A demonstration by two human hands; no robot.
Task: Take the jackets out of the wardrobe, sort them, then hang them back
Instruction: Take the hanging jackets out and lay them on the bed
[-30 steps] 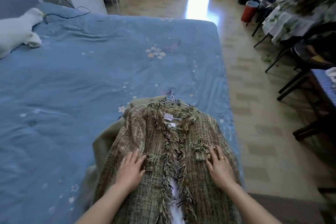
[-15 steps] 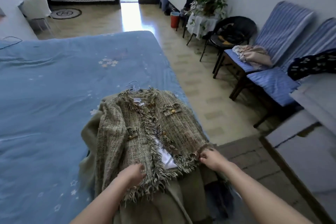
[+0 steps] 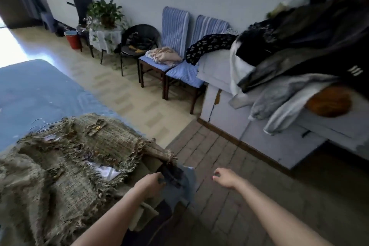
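A: Where is the tweed jacket [image 3: 65,168] lying?

B: It is lying spread on the near corner of the bed [image 3: 34,90], front side up, with its fringed edges showing. A wire hanger [image 3: 38,126] is poking out at the collar, and an olive garment [image 3: 149,166] is lying underneath it, sticking out past the hem.

A: What are the hands doing?

B: The left hand [image 3: 149,183] is reaching to the edge of the bed with its fingers curling onto a dark and pale blue piece of cloth [image 3: 177,183] that is hanging over the corner. The picture is blurring there, so I cannot tell for sure how firm the grip is, but it looks like it is pinching that cloth. The right hand [image 3: 224,177] is hovering over the brick-patterned floor [image 3: 229,166], holding nothing, fingers loosely bent.

A: And other clothes?

B: A heap of dark and grey garments [image 3: 299,50] is lying piled on the white cabinet [image 3: 239,126] at the right, some hanging over its front. Two blue-striped chairs [image 3: 175,26] are standing by the wall, one carrying a beige bundle [image 3: 163,56].
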